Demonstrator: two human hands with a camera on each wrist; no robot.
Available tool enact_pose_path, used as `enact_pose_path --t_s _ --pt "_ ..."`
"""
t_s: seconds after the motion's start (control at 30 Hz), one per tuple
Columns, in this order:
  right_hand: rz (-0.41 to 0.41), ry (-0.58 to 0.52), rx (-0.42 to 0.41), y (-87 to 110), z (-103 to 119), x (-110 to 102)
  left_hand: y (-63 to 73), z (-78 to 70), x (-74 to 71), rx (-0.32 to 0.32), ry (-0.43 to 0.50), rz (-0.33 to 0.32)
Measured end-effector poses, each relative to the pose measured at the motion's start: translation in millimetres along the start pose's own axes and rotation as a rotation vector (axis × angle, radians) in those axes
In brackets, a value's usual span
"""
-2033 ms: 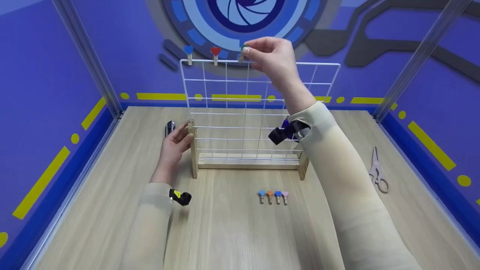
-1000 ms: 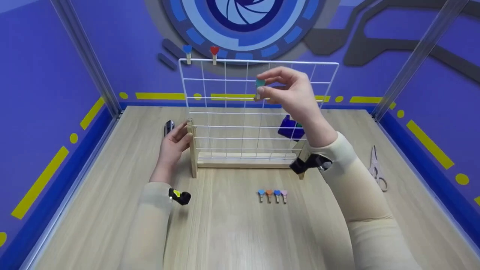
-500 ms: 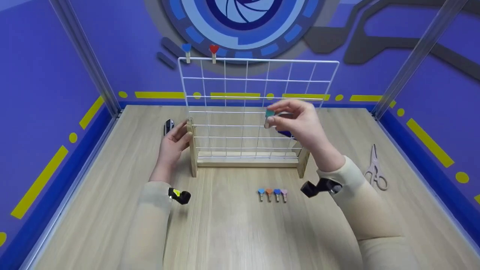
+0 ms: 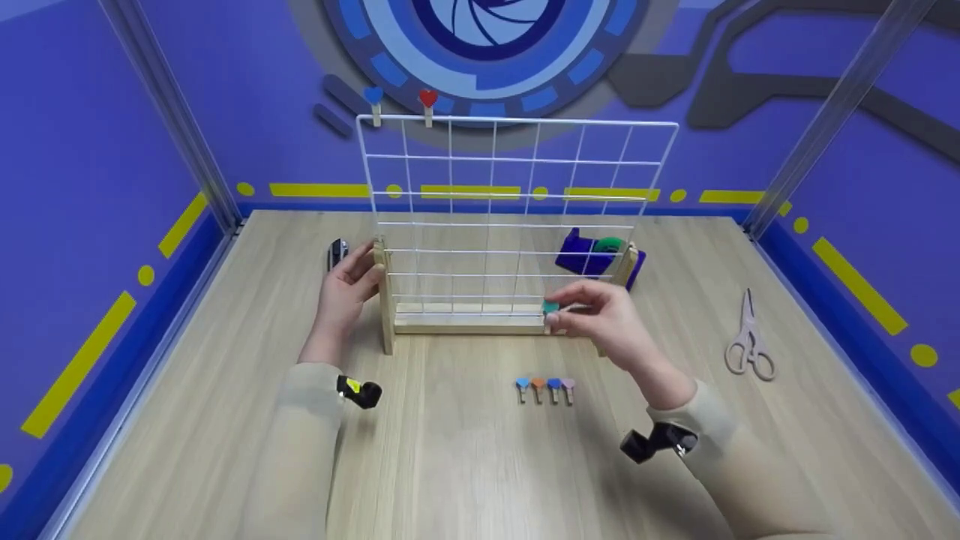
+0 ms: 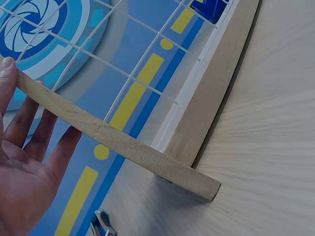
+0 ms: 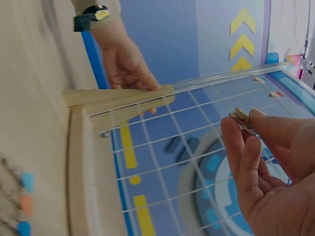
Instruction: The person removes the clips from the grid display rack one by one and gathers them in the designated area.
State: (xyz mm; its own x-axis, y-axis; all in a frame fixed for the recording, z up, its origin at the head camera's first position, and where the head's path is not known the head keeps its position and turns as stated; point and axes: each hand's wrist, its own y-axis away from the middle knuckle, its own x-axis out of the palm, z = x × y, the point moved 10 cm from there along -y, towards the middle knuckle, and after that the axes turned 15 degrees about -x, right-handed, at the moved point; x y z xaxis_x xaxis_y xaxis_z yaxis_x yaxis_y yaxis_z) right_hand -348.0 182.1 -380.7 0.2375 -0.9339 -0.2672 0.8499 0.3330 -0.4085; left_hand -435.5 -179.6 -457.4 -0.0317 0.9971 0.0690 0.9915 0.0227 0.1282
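Observation:
A white wire grid rack (image 4: 517, 160) on a wooden base stands mid-table. My left hand (image 4: 343, 300) grips its left wooden post (image 5: 118, 140), thumb on the near side and fingers behind. Between thumb and fingertips of my right hand (image 4: 611, 322) I pinch a small wooden clothespin (image 6: 242, 121) with a teal heart, low in front of the rack's right part. On the top wire are clipped a blue heart clothespin (image 4: 375, 105) and a red heart clothespin (image 4: 428, 107). Several heart clothespins lie in a row in front: light blue (image 4: 523, 389), orange (image 4: 538, 389), dark blue (image 4: 555, 389) and pink (image 4: 568, 390).
Scissors (image 4: 750, 341) lie on the table to the right. Behind the rack's right post stands a dark blue tape dispenser (image 4: 587, 256) with a green roll. A black and silver object (image 4: 339, 253) sits behind my left hand. Purple panels wall in the table.
My right hand has pulled the teal heart clothespin away from the top wire and carried it down and slightly right, toward the table. My left hand has stayed on the post.

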Motion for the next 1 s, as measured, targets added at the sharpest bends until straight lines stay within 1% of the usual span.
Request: enact_pose_path --t_s 0.2,0.3,0.53,0.63,0.7,0.8,0.87,1.0 --pt "0.067 -0.008 0.051 27.0 -30 15 0.9 -0.6 0.4 0.004 0.028 0.001" --pt "0.095 -0.021 0.098 41.9 -47 25 0.6 -0.1 0.5 0.000 0.026 0.001" --pt "0.140 -0.105 0.201 72.6 -81 52 -0.3 0.6 0.5 -0.011 0.026 0.003" --pt "0.151 -0.100 0.238 82.2 -92 61 0.1 1.2 0.2 -0.020 0.019 0.005" --pt "0.155 -0.096 0.260 87.2 -98 65 -0.1 1.3 0.1 -0.022 0.022 0.007" --pt "0.166 -0.060 0.275 92.4 -104 69 0.2 0.6 -0.2 -0.020 0.021 0.007" --pt "0.180 -0.031 0.270 94.9 -105 71 0.5 0.9 -0.4 -0.020 0.017 0.000" --pt "0.189 -0.027 0.287 99.4 -107 75 0.5 1.4 -0.2 -0.022 0.008 -0.005"
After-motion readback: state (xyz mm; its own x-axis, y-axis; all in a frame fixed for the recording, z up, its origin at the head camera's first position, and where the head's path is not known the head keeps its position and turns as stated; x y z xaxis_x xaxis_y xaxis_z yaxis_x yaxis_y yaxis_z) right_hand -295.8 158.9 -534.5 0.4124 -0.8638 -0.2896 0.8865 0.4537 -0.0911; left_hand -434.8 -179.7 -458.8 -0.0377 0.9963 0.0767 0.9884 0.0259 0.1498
